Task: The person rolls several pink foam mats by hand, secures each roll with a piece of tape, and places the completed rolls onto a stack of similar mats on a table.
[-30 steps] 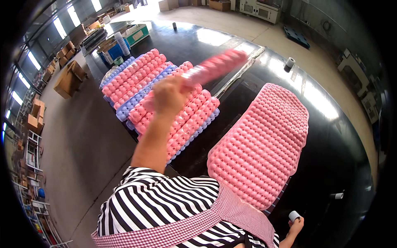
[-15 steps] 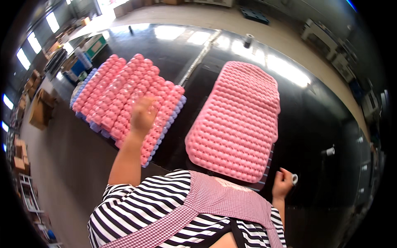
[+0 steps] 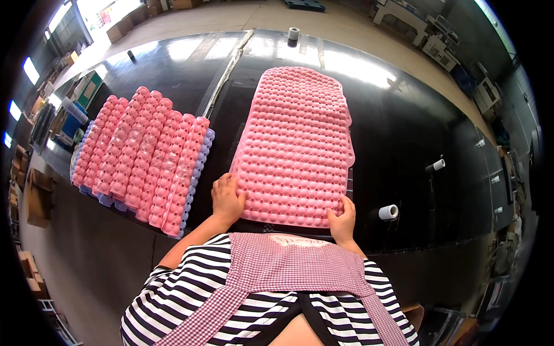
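A stack of pink bath mats with rows of round bumps lies flat on the black table in front of me. At its near left corner, my left hand grips the mat edge, fingers along the side and thumb at the near edge. Over the near right corner, my right hand is closed with its thumb on the bumps and its fingers at the side. The fingertips beneath the edges are hidden. To the left sits a pile of pink rolled mats in clear wrap, above lilac rolled mats.
A white roll lies right of my right hand, with a smaller roll beyond. Another roll stands at the table's far edge. A taped seam crosses the black table. Cardboard boxes stand on the left floor.
My left hand has left the rolled mats and come right to the flat mat's near left corner. My right hand has moved left from beside the white roll onto the near right corner.
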The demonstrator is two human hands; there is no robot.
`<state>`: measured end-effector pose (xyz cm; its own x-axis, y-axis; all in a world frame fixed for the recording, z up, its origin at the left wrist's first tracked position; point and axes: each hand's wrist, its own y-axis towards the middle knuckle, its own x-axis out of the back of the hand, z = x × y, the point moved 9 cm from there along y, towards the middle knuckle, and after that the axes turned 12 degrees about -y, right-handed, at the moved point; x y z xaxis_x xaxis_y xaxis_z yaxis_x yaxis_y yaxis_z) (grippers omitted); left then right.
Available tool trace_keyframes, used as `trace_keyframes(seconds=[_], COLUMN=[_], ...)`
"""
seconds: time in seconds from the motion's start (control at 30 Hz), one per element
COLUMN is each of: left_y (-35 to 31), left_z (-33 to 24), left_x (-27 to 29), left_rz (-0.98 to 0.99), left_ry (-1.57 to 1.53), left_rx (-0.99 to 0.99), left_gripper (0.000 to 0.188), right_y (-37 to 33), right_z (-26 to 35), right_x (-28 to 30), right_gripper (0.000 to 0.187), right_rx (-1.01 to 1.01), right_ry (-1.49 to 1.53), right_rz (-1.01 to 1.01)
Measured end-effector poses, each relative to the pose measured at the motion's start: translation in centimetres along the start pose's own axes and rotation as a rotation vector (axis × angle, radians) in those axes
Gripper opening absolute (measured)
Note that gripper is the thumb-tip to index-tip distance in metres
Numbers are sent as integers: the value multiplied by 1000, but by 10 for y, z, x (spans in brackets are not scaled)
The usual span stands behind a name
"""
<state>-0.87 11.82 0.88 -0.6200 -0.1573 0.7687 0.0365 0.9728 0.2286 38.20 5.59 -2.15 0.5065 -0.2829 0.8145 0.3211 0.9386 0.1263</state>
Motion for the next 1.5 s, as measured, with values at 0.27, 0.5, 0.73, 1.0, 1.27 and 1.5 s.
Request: trace_keyframes(seconds=[0.27, 0.5, 0.73, 1.0, 1.27, 1.5], left_y=[9, 4, 17, 63, 211, 346], left_z=[11, -15, -39, -168, -229, -104], left_x=[-22, -36, 12, 261, 292, 64], left_rz=[-4, 431, 523, 159, -5, 514], left_ry=[-1178, -1710, -1344, -1408, -1057, -1163], left_rx=[392, 744, 481, -835, -861, -14], left_gripper=[44, 42, 29, 30, 54, 100], right_y=[29, 55, 41, 59, 161, 287], right_z=[-28, -20, 28, 163, 251, 143], right_x=[-7, 1, 19, 243, 294, 120], right_gripper=[64, 24, 38, 59, 42, 102], right_rx=[-470, -529, -452, 670, 1048, 69], right_ry=[674, 826, 1245, 1381, 1517, 1174], right_rz=[109, 290, 687, 216, 180, 258])
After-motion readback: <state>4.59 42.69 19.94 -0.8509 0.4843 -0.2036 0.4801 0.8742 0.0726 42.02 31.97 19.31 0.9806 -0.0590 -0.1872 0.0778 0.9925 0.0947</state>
